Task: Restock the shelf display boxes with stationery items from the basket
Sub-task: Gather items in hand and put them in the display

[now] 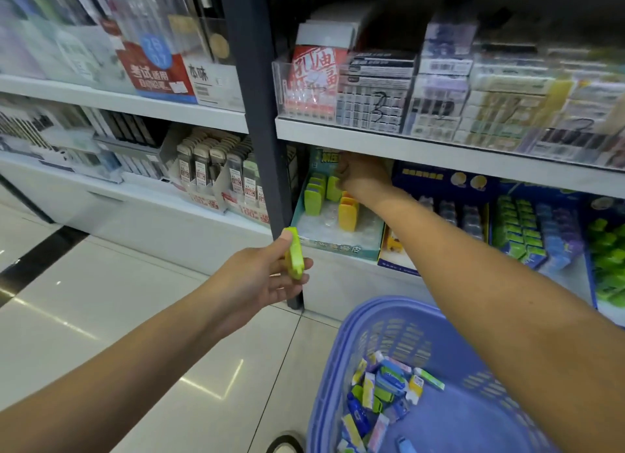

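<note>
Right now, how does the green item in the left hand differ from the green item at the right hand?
The left hand holds its green item in the air, outside the shelf. The right hand has its green piece inside the teal display box, beside other upright ones. The first shows fully; the second is partly hidden by fingers. Both look the same lime colour.

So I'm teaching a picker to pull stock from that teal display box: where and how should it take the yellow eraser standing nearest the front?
Take the yellow eraser by its two broad flat faces near the top, coming from above and the front. It stands upright in the teal box with bare tray around it, and the shelf overhead leaves little room for a straight drop.
</note>
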`<action>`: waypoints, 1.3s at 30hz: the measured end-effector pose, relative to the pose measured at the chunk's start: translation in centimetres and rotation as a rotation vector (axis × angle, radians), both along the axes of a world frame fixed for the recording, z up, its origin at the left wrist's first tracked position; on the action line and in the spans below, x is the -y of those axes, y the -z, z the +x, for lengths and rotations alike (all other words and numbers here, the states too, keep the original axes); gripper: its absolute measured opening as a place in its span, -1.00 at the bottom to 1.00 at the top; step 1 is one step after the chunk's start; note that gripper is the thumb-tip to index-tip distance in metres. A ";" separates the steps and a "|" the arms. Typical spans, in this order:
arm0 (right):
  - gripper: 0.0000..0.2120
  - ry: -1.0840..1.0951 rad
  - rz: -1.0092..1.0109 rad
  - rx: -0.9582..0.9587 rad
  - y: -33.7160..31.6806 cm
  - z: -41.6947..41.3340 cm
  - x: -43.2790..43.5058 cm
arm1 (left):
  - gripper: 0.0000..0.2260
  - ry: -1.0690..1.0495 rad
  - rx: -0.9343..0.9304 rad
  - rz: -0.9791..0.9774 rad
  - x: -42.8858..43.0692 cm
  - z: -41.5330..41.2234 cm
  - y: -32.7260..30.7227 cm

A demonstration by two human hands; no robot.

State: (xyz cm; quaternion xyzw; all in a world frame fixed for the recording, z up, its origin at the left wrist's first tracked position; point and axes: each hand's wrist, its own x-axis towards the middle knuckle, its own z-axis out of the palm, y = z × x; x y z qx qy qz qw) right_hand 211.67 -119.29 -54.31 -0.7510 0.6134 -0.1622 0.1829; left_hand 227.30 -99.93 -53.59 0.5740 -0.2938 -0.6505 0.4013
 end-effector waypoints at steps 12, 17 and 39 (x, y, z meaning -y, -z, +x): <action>-0.75 -0.031 -0.071 -0.065 -0.7 1.8 -0.9 | -0.75 0.009 -0.033 -0.134 -0.8 0.8 0.4; -0.83 -0.011 -0.146 -0.152 -0.2 1.7 -0.8 | -0.71 0.012 -0.023 -0.169 -0.2 -0.1 0.3; -0.76 -0.110 0.010 0.481 -2.9 -2.7 -7.0 | -0.58 0.159 0.640 -0.329 3.9 -2.1 1.2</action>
